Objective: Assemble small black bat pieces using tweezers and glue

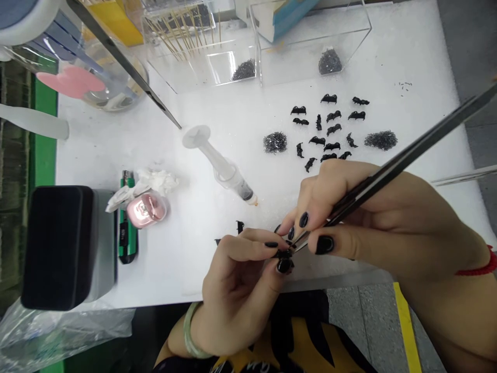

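Observation:
Near the table's front edge, my left hand (240, 285) pinches a small black part (284, 254) between thumb and fingertips. Dark tweezers (373, 184) are gripped in my right hand (373, 223), their tips at the black part. Whether the tips hold something tiny I cannot tell. Beyond my right hand lie several similar black parts (333, 115), with a pile of tiny dark pieces (275, 142) to their left and another pile (381, 140) to their right. A few more black parts (240, 226) show behind my left hand, partly hidden.
A syringe (225, 168) lies mid-table. Left are a pink case (146, 210), a green cutter (127, 243), crumpled tissue (159, 180) and a black-topped box (58, 247). Clear acrylic trays (310, 59) stand at the back. A second metal tool (128, 65) slants in at upper left.

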The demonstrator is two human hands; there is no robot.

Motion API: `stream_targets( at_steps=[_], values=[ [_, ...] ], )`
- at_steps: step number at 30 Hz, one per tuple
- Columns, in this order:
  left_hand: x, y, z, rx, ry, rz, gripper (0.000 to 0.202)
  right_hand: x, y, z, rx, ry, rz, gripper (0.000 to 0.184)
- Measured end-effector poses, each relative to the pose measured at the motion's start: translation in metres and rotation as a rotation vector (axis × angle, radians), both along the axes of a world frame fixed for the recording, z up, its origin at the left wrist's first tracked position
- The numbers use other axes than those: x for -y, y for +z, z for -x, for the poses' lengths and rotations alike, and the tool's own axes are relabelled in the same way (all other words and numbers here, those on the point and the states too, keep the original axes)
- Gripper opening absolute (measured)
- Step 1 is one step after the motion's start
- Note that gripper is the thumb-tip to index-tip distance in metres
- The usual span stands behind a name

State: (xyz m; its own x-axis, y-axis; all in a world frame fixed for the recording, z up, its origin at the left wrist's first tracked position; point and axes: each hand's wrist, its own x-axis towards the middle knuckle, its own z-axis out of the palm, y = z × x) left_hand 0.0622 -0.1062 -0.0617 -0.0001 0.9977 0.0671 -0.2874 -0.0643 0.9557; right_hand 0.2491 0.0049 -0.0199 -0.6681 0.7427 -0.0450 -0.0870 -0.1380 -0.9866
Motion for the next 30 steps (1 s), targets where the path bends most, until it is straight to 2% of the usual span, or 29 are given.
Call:
stream_targets(
  at_steps=[24, 30],
  values=[
    [-0.0014, 0.0001, -0.0001, -0.059, 0.000, -0.022, 0.038, -0.0018, -0.0012, 0.0002, -0.051, 0.026, -0.039, 0.013],
    [-0.0007, 0.0014, -0.0007, -0.007, 0.015, 0.021, 0.036, 0.0006, -0.0008, 0.0037, -0.057, 0.000, -0.016, 0.011]
  ],
)
